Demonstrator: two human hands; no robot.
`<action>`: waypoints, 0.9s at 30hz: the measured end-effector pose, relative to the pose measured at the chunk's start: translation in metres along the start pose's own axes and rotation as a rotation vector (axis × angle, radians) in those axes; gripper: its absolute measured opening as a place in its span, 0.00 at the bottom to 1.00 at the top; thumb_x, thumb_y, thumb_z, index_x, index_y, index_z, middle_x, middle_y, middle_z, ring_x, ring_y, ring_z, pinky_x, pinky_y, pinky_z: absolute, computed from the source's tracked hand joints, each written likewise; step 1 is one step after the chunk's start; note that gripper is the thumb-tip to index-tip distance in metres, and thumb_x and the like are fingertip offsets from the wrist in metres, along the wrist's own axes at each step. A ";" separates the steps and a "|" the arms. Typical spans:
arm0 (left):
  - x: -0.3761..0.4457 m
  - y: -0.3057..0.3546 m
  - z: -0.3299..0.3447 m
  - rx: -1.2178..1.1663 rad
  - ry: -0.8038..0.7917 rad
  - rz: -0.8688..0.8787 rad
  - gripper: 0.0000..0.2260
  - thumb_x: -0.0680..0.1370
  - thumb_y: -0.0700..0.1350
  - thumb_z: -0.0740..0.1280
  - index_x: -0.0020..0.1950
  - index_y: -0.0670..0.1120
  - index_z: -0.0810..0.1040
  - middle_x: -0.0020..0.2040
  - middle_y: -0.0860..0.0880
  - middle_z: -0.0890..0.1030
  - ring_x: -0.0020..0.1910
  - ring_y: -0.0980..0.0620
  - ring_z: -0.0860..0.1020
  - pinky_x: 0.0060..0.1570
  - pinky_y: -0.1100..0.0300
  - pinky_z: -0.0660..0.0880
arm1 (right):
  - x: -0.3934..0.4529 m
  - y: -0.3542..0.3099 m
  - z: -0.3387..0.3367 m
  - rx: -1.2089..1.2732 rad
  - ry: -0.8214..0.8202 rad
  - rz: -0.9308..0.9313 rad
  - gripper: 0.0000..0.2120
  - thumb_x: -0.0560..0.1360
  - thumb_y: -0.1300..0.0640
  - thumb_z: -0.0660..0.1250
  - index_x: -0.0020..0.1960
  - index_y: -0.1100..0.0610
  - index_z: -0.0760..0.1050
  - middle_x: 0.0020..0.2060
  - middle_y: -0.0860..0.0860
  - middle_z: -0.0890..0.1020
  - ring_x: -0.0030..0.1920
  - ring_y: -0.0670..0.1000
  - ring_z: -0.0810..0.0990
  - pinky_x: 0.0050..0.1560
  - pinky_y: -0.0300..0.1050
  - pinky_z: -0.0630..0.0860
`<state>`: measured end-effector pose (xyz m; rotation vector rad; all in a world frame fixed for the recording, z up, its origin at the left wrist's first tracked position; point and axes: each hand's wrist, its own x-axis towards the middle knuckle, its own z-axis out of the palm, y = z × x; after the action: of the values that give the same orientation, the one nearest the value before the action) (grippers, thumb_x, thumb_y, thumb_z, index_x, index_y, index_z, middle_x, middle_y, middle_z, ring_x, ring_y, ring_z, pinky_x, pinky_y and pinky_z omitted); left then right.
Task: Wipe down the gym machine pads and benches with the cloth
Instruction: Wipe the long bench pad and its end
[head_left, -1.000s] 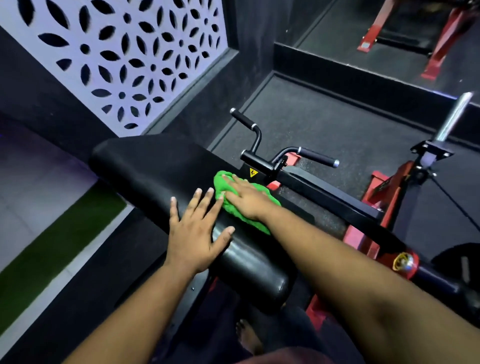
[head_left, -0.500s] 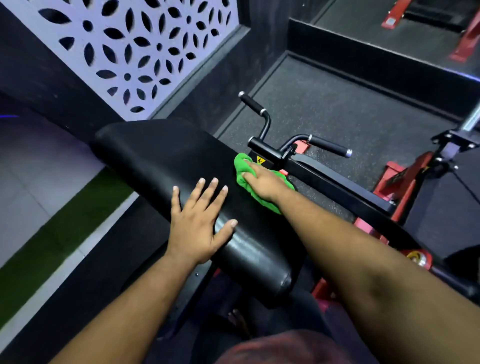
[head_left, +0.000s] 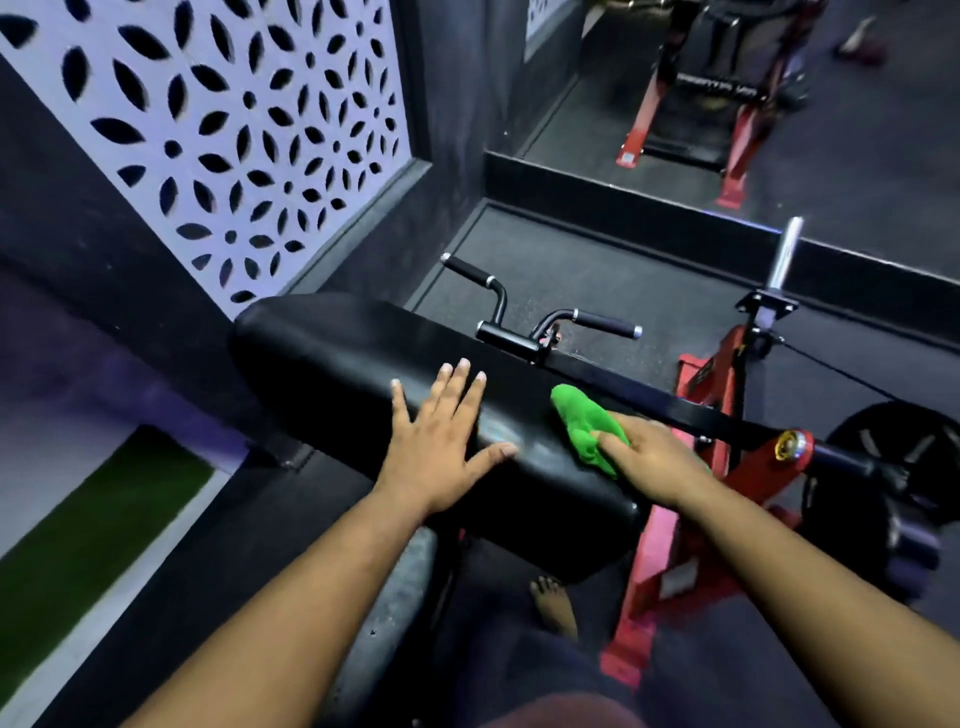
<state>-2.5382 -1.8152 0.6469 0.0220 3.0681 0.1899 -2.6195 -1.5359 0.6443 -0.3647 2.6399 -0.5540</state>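
Our left hand (head_left: 436, 457) flat on pad (head_left: 332, 358); right hand (head_left: 649, 462) pinches green cloth (head_left: 584, 423) near right edge. We may drop cloth off edge.

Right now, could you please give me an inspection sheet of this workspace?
Surface: long black pad, glossy, with a light sheen between the hands.
Job's things: green cloth bunched on the pad's right edge, beside the black frame bar.
Clutter: nothing seen on the pad.
Hands: left hand lies flat on the pad, fingers spread; right hand presses on the cloth, its grip hidden.
Cables: thin black cable running right from the red upright.
Surroundings: two black handles past the pad, weight plate at right, patterned wall panel at left, second red machine behind, bare foot on the floor.
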 end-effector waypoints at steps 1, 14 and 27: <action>-0.005 -0.015 -0.002 0.016 0.000 0.003 0.47 0.70 0.78 0.32 0.83 0.52 0.40 0.83 0.52 0.38 0.82 0.53 0.37 0.74 0.30 0.34 | -0.017 -0.006 0.001 -0.059 0.026 -0.009 0.26 0.75 0.30 0.53 0.71 0.33 0.66 0.69 0.44 0.78 0.68 0.55 0.76 0.65 0.57 0.74; 0.009 -0.144 -0.017 0.137 -0.050 0.214 0.45 0.73 0.77 0.35 0.84 0.53 0.47 0.84 0.55 0.48 0.82 0.57 0.43 0.74 0.29 0.36 | 0.008 -0.124 0.061 -0.437 0.338 -0.109 0.39 0.71 0.22 0.49 0.77 0.40 0.62 0.65 0.50 0.78 0.61 0.57 0.78 0.57 0.58 0.72; 0.084 -0.219 -0.035 0.247 -0.021 0.515 0.48 0.71 0.79 0.32 0.84 0.52 0.50 0.84 0.51 0.51 0.83 0.54 0.48 0.73 0.25 0.39 | 0.039 -0.222 0.098 -0.468 0.472 0.101 0.41 0.70 0.22 0.48 0.78 0.41 0.62 0.70 0.54 0.74 0.65 0.60 0.74 0.63 0.68 0.65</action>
<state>-2.6269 -2.0355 0.6490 0.8189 2.9739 -0.1661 -2.5737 -1.7777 0.6454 -0.2532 3.2176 0.0315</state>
